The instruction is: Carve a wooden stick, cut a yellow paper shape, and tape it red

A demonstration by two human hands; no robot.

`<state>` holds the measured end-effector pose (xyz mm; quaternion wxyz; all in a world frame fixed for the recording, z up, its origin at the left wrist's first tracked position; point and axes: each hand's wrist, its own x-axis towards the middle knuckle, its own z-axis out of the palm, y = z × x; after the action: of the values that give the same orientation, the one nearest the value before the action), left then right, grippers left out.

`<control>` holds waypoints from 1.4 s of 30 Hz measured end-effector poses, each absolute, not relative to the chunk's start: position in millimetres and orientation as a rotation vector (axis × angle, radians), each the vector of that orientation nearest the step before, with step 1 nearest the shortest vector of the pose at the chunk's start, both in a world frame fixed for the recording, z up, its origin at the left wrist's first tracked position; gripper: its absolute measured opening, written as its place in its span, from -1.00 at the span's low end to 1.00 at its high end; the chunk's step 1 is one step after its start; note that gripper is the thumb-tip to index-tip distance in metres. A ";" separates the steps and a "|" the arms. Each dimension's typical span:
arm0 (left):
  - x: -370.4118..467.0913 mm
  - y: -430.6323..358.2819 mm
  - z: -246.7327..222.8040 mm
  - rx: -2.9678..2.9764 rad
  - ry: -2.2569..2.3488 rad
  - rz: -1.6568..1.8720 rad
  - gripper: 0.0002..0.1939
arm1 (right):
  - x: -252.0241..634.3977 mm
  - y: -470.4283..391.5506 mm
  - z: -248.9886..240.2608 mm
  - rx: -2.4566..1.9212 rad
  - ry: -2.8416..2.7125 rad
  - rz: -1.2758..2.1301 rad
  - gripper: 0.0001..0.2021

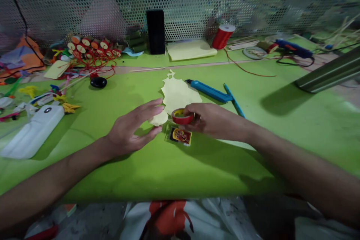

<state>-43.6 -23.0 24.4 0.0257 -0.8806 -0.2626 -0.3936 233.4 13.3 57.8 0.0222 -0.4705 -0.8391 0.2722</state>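
Observation:
My right hand [205, 120] grips a small roll of red tape [182, 119] between thumb and fingers, tilted above the green table. My left hand [136, 125] has its thumb and fingers apart around a pale yellow paper disc [159, 119]; whether it touches the disc's edge I cannot tell. Beyond both hands lies a yellow paper sheet [180, 92] with scalloped cut-outs along its left side. Just below the tape roll is a small flat pack with a red and yellow label [181, 135]. A blue utility knife [210, 90] and a blue pen [234, 101] lie right of the sheet.
A white device [35, 131] and small coloured parts lie at left. Along the back are red-tasselled rolls [91, 47], a black phone [155, 32], folded yellow paper [191, 49], a red thread spool [222, 36] and a glue gun [294, 48]. A metallic cylinder [332, 69] leans in at right.

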 end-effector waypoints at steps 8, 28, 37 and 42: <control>-44.0 -18.9 30.2 -2.689 -0.820 -1.204 -0.22 | 239.0 13.9 42.8 -1.287 -2.575 0.807 -0.70; -61.9 6.4 3.6 -2.906 -0.970 -0.465 -0.42 | 235.0 22.2 41.6 -1.101 -1.810 1.669 -0.69; -57.1 0.5 9.0 -2.802 -1.240 -0.958 -0.71 | 233.8 15.9 49.6 -0.881 -1.662 1.881 -0.60; -51.4 -13.6 16.9 -2.873 -1.267 -0.995 -0.42 | 234.7 10.2 50.2 -0.769 -1.732 1.993 -0.75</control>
<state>-51.4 -13.6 16.9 -0.0760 -0.8697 -0.3835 -0.3013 234.7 10.2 50.2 0.1945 -0.2741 -0.6177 0.7110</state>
